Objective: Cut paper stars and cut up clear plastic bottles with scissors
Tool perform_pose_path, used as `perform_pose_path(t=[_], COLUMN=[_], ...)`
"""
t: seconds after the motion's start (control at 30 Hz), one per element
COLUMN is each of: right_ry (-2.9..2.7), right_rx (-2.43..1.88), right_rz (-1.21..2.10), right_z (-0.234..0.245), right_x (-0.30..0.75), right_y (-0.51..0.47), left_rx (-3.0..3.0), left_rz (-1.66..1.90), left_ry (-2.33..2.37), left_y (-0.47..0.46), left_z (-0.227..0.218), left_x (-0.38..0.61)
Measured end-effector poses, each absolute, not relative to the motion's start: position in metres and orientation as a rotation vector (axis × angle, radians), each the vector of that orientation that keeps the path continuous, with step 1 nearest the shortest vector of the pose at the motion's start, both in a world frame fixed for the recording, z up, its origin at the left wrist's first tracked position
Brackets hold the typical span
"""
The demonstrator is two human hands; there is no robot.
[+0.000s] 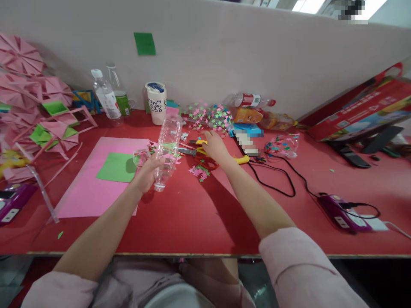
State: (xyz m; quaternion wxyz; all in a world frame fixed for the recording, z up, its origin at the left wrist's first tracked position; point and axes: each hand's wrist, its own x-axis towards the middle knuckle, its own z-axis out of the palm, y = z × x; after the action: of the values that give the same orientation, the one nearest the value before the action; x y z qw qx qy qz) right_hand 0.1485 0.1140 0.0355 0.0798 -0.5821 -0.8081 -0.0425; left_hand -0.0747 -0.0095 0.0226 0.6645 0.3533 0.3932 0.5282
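My left hand grips a clear empty plastic bottle, held tilted above the red table with its neck pointing down toward me. My right hand reaches forward and rests over yellow-handled scissors, fingertips at the edge of a heap of small pink, green and blue paper stars. A smaller cluster of stars lies just below that hand. Whether the right hand's fingers hold anything is hidden.
A pink sheet with a green square lies left. Folded pink paper shapes pile at far left. Bottles, a white cup, a black cable, purple devices and a red box are around.
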Motion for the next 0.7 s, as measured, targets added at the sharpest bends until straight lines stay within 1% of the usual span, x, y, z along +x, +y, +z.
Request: perform_pose_path(t=[0.27,0.43,0.7], right_ry=[-2.528,-2.564,-2.66], right_rx=[-1.767,-1.766,-1.694], right_rz=[-0.096,-0.157,-0.153], right_z=[0.022,0.019,0.02], right_x=[0.166,0.166,0.161], right_y=[0.052,0.056,0.072], left_rx=[0.763,0.728,0.706], left_rz=[1.25,1.252,1.217], left_ry=[0.843,0.846,0.876], left_y=[-0.008,-0.01,-0.01], left_z=[0.017,0.022,0.024], left_x=[-0.072,-0.071,-0.07])
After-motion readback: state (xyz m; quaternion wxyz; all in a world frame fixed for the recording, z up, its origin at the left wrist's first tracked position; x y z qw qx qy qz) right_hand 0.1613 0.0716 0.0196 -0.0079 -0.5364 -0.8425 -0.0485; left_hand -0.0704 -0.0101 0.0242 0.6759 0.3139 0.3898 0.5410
